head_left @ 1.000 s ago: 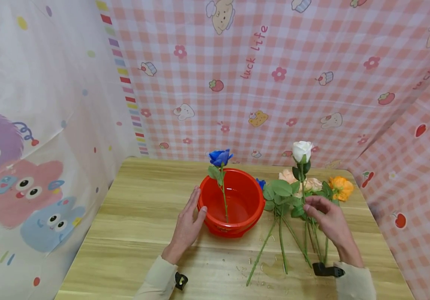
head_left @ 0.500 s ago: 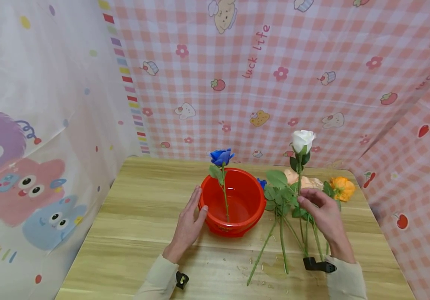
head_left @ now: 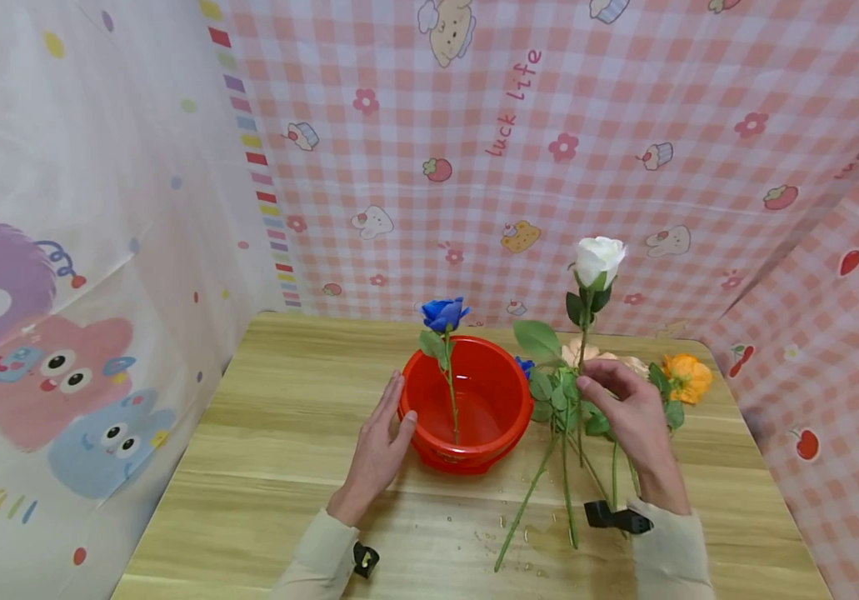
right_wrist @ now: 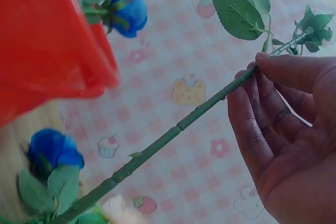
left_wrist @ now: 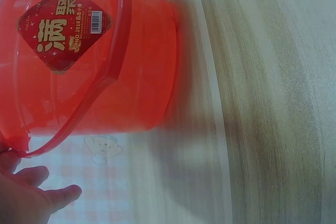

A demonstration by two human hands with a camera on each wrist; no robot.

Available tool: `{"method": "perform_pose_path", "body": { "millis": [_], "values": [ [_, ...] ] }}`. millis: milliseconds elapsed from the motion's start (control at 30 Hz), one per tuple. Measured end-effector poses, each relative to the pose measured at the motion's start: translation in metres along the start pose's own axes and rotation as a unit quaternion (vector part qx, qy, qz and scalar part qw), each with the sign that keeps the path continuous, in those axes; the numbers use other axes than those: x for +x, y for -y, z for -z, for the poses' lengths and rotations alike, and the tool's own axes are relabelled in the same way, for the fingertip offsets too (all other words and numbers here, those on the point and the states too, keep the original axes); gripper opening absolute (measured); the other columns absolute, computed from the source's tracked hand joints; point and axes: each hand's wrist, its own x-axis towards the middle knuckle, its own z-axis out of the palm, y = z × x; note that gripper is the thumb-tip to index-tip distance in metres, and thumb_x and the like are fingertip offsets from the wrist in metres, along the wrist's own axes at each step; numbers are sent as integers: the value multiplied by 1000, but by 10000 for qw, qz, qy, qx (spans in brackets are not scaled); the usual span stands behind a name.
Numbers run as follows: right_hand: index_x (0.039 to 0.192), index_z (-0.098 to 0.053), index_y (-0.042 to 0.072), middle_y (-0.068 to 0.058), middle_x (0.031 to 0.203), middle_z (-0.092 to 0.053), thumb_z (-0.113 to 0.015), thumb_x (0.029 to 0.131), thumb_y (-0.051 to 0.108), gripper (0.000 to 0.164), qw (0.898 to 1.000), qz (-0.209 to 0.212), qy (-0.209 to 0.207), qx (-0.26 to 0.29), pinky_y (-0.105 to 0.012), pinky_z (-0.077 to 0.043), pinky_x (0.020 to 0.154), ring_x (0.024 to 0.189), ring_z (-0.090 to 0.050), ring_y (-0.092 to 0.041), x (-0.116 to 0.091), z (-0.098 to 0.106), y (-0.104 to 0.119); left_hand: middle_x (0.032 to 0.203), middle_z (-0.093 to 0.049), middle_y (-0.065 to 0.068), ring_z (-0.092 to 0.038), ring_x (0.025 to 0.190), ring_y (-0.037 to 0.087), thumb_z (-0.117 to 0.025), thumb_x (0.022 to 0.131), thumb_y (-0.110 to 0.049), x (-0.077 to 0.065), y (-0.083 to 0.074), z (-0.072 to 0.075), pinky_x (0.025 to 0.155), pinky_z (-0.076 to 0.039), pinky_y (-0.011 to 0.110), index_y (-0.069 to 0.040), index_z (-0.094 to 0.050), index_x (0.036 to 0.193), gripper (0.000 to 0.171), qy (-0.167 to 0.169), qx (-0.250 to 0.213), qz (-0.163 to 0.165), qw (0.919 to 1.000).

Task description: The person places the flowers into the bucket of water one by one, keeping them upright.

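Person wearing a plain cream left sleeve [head_left: 317, 554] and matching right sleeve [head_left: 671, 554]; small black device [head_left: 366, 560] by the left cuff, longer black gadget [head_left: 616, 517] by the right.

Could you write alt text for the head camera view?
A person's right hand holds up a white rose beside a red bucket with a blue rose in it; the left hand is at the bucket's rim. An orange flower and others lie on the wooden table.
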Motion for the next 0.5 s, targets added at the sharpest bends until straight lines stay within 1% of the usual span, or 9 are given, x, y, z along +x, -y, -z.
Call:
{"method": "perform_pose_path", "body": {
  "millis": [167,333,500],
  "values": [
    [121,-67,-6,4,105,-72,-73,99,16,32,9995,106,-22,295,-21,-59,79,92,-69,-9,4,-6,12,170,-28,3,-28,154,18,-53,109,-28,0,0,0,122,-29,43,-12,-32,163,60,-26,-18,-22,10000],
    [122,-67,-7,4,105,-72,-73,98,16,33,9988,157,-21,458,-20,-59,80,91,-69,-10,7,-11,24,169,-29,5,-28,154,20,-52,109,-28,0,1,0,122,-29,44,-11,-32,163,60,-64,-28,-91,9999],
    [123,-66,-7,6,100,-74,-73,98,16,34,9978,139,-10,645,-21,-59,80,89,-71,-12,10,-17,34,169,-29,7,-28,154,20,-52,109,-28,0,-1,0,122,-29,45,-10,-32,163,60,-71,-47,-115,9999]
  ]
}}
